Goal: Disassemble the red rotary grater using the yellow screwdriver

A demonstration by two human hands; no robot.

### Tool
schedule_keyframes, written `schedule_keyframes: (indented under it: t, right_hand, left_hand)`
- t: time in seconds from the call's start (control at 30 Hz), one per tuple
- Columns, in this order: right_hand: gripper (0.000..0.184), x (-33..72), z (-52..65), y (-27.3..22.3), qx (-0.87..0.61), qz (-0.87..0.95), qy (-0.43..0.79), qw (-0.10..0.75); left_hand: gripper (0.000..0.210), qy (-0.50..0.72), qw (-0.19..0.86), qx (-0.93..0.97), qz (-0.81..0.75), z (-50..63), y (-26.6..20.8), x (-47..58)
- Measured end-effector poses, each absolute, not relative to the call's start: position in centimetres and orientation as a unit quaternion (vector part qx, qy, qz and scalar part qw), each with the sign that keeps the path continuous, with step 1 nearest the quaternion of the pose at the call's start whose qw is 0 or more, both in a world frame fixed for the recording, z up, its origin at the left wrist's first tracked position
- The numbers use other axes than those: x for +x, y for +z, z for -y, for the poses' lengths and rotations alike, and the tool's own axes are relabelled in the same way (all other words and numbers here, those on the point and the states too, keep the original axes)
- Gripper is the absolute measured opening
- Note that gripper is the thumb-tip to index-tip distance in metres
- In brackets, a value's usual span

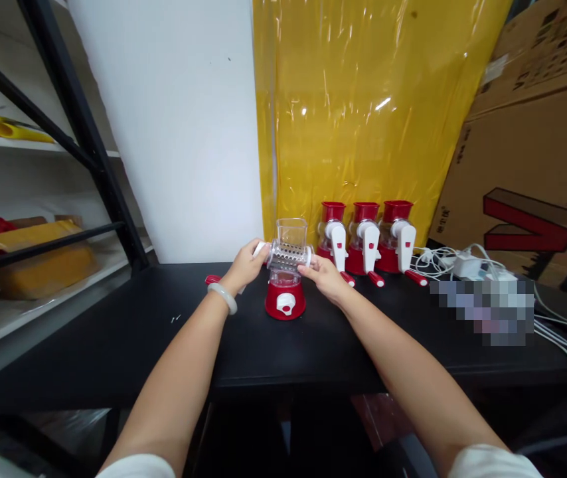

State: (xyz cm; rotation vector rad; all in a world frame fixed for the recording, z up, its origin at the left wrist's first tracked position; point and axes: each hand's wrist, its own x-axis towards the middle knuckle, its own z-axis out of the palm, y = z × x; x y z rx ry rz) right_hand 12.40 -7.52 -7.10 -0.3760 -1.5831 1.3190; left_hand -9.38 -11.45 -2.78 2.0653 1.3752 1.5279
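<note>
A rotary drum grater with a red base (285, 302) and a clear hopper (291, 231) stands upright on the black table. Across its middle lies a perforated metal grating drum (288, 255) with a white rim. My right hand (324, 275) has its fingers closed on the rim at the drum's right end. On the other side, my left hand (246, 265) grips the white crank handle (260, 249); a red grip (212, 279) shows to the left of this hand, while the crank's middle is hidden behind it. How deep the drum sits in the housing I cannot tell.
Several more red graters (366, 236) with white cranks stand in a row behind on the right. White cables and plugs (463, 264) lie beyond them. A large cardboard box (522, 146) leans at the right; a black-framed shelf (97, 159) stands left. A white panel (178, 133) backs the table (129, 332).
</note>
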Motion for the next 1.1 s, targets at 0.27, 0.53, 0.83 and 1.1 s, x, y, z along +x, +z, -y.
schedule_keyframes:
  t: [0.27,0.53,0.83,1.1]
  right_hand:
    - [0.052,12.4,7.9,-7.3,-0.149,0.651,0.542,0.510]
    - [0.053,12.3,7.6,-7.9,-0.173,0.646,0.527,0.524]
    - [0.054,12.4,8.1,-7.5,-0.171,0.658,0.519,0.518]
    - [0.053,12.3,8.4,-7.7,-0.183,0.642,0.517,0.535]
  left_hand:
    - [0.039,0.549,0.108,0.687,-0.464,10.9,-3.6,-9.2]
    - [0.044,0.578,0.082,0.654,-0.480,11.0,-4.1,-8.3]
    - [0.047,0.520,0.130,0.709,-0.458,10.9,-3.3,-9.8]
    - [0.043,0.566,0.102,0.676,-0.461,10.8,-4.1,-8.7]
